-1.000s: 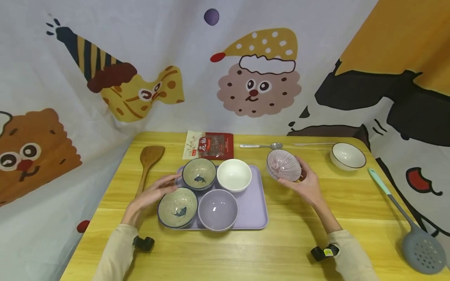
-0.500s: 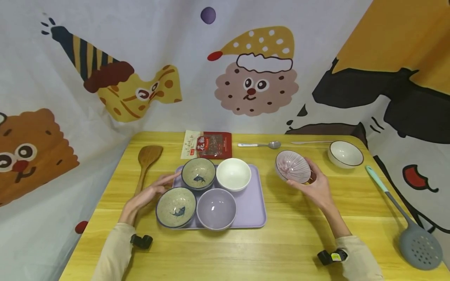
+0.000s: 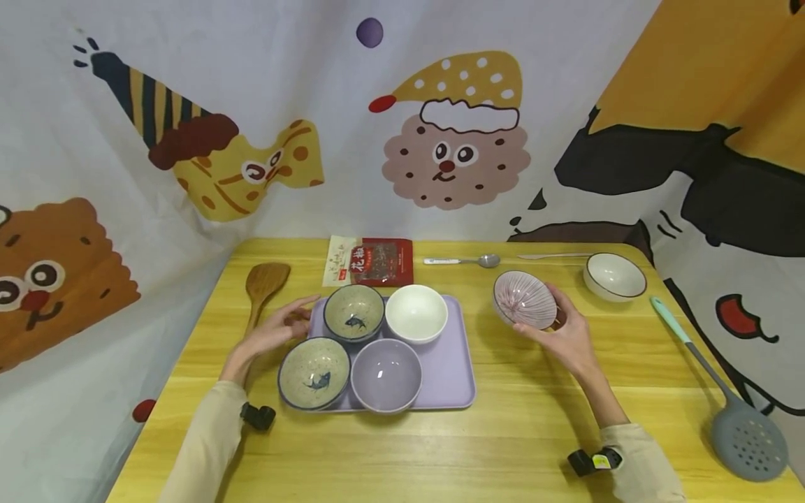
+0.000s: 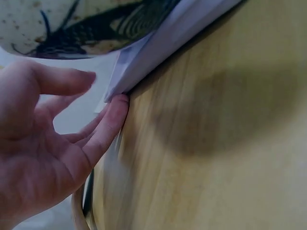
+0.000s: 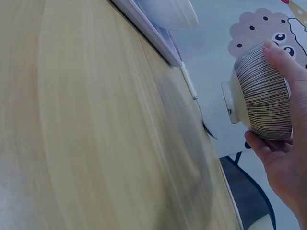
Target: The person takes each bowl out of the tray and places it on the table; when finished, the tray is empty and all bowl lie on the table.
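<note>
My right hand (image 3: 562, 335) grips a pink striped bowl (image 3: 524, 300), tilted and lifted off the table, to the right of the lilac tray (image 3: 454, 363); the right wrist view shows the bowl (image 5: 261, 96) with fingers curled round its outside. On the tray sit two fish-patterned bowls (image 3: 354, 312) (image 3: 314, 372), a white bowl (image 3: 416, 314) and a lilac bowl (image 3: 386, 365). My left hand (image 3: 270, 335) lies with relaxed fingers at the tray's left edge; in the left wrist view a fingertip (image 4: 117, 108) touches the tray's edge (image 4: 158, 52).
A wooden spatula (image 3: 263, 290) lies left of the tray, a red snack packet (image 3: 371, 262) and a spoon (image 3: 462, 261) behind it. A white bowl with a dark rim (image 3: 613, 276) sits at the back right, a grey slotted ladle (image 3: 723, 391) along the right edge.
The right hand carried the pink bowl a little to the right, away from the tray. The left hand drew back slightly along the tray's left edge.
</note>
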Demonstrator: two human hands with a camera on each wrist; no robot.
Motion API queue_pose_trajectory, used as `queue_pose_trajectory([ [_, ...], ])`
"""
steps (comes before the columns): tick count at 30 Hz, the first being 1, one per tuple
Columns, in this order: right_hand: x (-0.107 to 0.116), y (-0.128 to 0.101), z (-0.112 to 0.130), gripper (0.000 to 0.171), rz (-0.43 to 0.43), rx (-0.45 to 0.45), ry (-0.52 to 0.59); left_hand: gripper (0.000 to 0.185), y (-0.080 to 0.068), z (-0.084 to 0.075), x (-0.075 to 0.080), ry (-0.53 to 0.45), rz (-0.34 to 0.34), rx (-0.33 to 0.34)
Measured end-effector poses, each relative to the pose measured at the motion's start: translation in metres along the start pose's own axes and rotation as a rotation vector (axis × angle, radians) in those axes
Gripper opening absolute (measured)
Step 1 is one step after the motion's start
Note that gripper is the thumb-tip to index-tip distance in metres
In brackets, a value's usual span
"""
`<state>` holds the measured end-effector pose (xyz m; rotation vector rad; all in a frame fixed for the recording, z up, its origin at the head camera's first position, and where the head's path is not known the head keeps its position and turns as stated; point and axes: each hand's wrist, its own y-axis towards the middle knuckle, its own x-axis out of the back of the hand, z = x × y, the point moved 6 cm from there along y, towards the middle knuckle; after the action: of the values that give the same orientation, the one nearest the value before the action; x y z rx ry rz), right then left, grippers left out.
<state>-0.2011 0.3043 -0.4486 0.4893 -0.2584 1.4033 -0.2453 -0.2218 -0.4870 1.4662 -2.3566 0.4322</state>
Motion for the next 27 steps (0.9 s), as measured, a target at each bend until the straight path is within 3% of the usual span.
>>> queue_pose_trajectory([
  [8,0.009,-0.002,-0.004,0.095,-0.050,0.026,0.028,0.064,0.006,-0.003,0.001,0.115,-0.045,0.003],
  [20,0.027,-0.008,-0.019,0.097,-0.108,-0.019,0.000,0.066,0.010,0.010,0.004,0.120,-0.052,0.046],
  [27,0.042,-0.015,-0.036,0.095,-0.174,-0.075,-0.054,0.068,0.009,0.009,0.002,0.108,-0.040,0.049],
])
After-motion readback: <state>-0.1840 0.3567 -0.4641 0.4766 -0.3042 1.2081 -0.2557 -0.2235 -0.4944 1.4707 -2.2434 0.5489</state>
